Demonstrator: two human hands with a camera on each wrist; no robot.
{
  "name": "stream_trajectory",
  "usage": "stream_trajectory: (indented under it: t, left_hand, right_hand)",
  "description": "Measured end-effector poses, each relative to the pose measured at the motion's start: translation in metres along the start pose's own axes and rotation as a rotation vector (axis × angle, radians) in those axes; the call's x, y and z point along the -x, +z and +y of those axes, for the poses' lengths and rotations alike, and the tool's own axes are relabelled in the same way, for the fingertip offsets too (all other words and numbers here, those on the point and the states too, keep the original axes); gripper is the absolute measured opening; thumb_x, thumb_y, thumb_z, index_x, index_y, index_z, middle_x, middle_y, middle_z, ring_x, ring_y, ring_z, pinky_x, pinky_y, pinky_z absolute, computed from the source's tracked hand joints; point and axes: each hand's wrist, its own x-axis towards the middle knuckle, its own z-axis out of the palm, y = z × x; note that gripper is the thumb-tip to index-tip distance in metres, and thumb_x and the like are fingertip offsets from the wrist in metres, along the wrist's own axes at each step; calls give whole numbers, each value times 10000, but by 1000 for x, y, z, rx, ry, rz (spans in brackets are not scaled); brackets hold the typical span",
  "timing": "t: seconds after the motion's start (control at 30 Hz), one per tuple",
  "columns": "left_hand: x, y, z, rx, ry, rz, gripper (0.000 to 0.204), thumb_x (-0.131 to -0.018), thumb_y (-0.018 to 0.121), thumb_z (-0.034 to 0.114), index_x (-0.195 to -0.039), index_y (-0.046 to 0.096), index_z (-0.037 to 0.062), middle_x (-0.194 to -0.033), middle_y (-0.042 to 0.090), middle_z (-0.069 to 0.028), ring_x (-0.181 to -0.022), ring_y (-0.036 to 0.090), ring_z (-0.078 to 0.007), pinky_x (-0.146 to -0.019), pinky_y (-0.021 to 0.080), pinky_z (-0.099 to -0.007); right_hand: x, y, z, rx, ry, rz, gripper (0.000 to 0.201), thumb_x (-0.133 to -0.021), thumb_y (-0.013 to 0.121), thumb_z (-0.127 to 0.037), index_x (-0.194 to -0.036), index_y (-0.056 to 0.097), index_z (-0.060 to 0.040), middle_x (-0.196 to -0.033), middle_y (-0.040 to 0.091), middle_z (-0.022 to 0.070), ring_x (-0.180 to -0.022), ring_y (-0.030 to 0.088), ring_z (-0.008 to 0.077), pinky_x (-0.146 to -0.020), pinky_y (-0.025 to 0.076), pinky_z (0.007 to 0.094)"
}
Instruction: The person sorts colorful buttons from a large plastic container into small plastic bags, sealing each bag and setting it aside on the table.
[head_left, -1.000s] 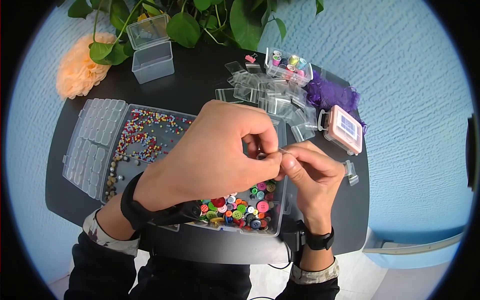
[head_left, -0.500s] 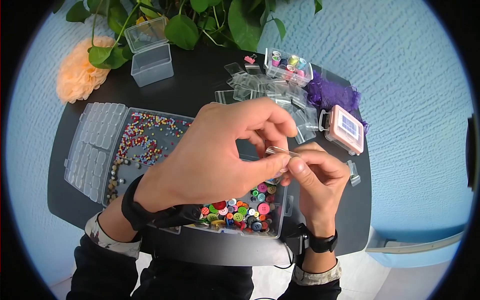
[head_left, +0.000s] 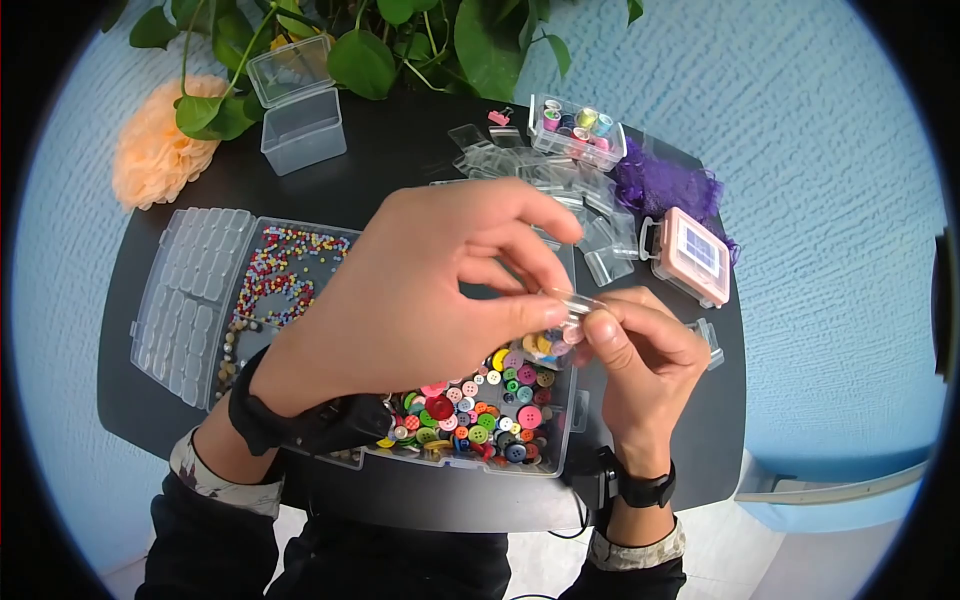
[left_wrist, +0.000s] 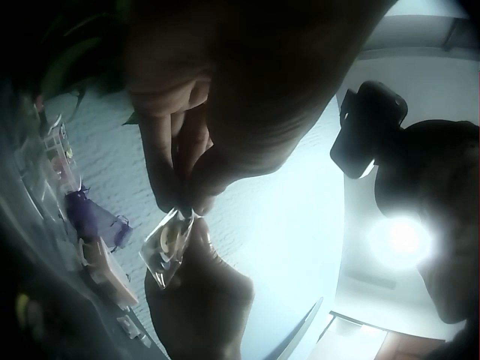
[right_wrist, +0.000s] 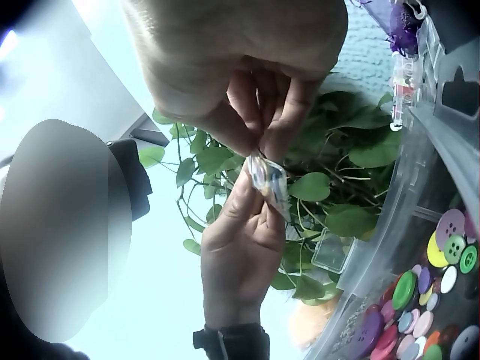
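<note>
A small clear zip bag (head_left: 548,347) with buttons inside hangs between my two hands, above the button compartment. My left hand (head_left: 425,290) pinches one side of its top edge between thumb and fingertips, the index finger raised away. At the other side of that edge, my right hand (head_left: 650,365) grips the plastic between thumb and curled index finger. In the left wrist view the bag (left_wrist: 166,247) dangles under the left fingertips, overlapping the right hand. Below lies a clear divided case (head_left: 560,462), its front compartment full of coloured buttons (head_left: 478,435).
Small beads (head_left: 280,270) fill another compartment of the case. Behind it lie loose clear bags (head_left: 520,165), a box of thread spools (head_left: 580,135), purple mesh (head_left: 670,183) and a pink box (head_left: 692,257). An open clear box (head_left: 303,135) stands at the back left.
The left index finger has lifted away from the bag's top edge, and the left hand has shifted slightly. The bag, mostly hidden before, now shows its buttons below the fingers.
</note>
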Motion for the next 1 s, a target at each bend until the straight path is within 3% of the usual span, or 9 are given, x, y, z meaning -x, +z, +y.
stream_trajectory:
  t: [0.07,0.13,0.27,0.33,0.43,0.57,0.63,0.77,1.0]
  left_hand:
    - [0,-2,-2,2,-21,33,360,-796,729,-73,-1130,597,-53,-855,700,-102,-820,691,-126,-764,541,-236]
    - [1,-2,-9,-94,161,0,324,-798,713,-77,-1100,598,-57,-856,692,-113,-808,689,-132,-757,544,-241]
    - [4,1,-8,-225,179,25,305,-774,692,-96,-1063,600,-59,-804,683,-92,-771,690,-129,-720,541,-242]
    - [5,1,-8,-413,248,4,263,-746,686,-100,-995,611,-59,-744,668,-81,-704,680,-126,-669,530,-245]
    - [6,9,-15,-377,283,41,245,-731,678,-99,-969,635,-55,-699,652,-81,-631,655,-128,-634,514,-247]
    - [3,11,-11,-202,191,39,191,-743,708,-71,-926,670,-31,-723,651,-80,-627,634,-136,-611,499,-250]
    - [1,9,-15,-338,288,-57,142,-759,726,-49,-891,693,-6,-752,650,-68,-635,617,-146,-572,469,-259]
    - [5,10,-15,-393,203,-54,89,-771,740,-24,-843,699,6,-775,651,-64,-638,601,-159,-549,443,-277]
    - [5,11,-18,-432,307,-49,108,-767,747,-19,-864,707,9,-760,632,-68,-616,606,-173,-551,450,-273]
  right_hand:
    - [-1,2,0,-35,13,28,77,-866,724,15,-917,725,72,-871,698,137,-739,658,147,-641,526,232]
    - [-1,2,5,-56,-4,-16,81,-848,725,51,-926,727,72,-889,701,142,-752,667,147,-664,540,229]
    - [-2,2,5,17,-29,-21,88,-825,728,84,-912,727,72,-870,702,129,-732,657,131,-648,524,219]
    - [-1,4,-1,112,55,-54,75,-807,737,91,-880,721,80,-828,696,112,-706,638,118,-622,497,211]
    - [-2,1,4,193,-119,-86,70,-782,746,87,-842,710,77,-783,681,99,-668,609,116,-595,470,224]
    - [-1,-4,9,196,-117,-57,80,-760,744,80,-828,704,67,-761,670,96,-638,588,120,-580,459,242]
    - [0,-2,7,250,-116,-76,73,-755,735,72,-819,704,55,-747,665,93,-619,578,124,-571,454,251]
    - [0,0,7,275,-113,-90,52,-765,735,62,-808,706,53,-730,660,87,-615,577,126,-564,449,248]
    - [1,0,3,258,-109,-72,24,-793,735,41,-796,713,51,-727,667,90,-623,585,125,-563,452,249]
